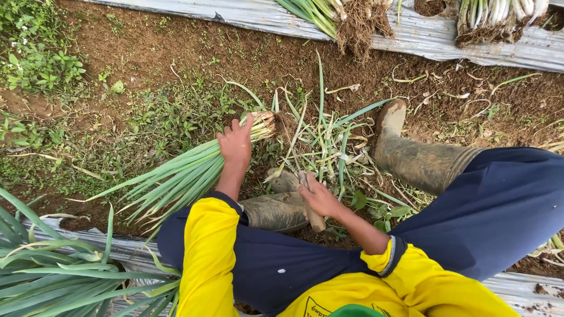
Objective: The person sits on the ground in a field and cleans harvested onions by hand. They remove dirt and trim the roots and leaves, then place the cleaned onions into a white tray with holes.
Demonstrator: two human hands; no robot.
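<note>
My left hand (236, 145) grips a thick bunch of green onions (187, 171) near its pale root end, with the long leaves fanning down to the left over the ground. My right hand (319, 198) is closed on a wooden tool handle (314, 212) that points down beside my left muddy rubber boot (276, 208); the tool's working end is hidden. Both arms wear yellow sleeves. Cut leaf scraps and trimmings (329, 147) lie on the soil between my boots.
My right muddy boot (411, 155) stands on bare soil. Silver plastic mulch (411, 35) runs along the top with more rooted onion bunches (346, 17) on it. Growing onion leaves (53, 270) fill the lower left. Weeds (35, 58) cover the left.
</note>
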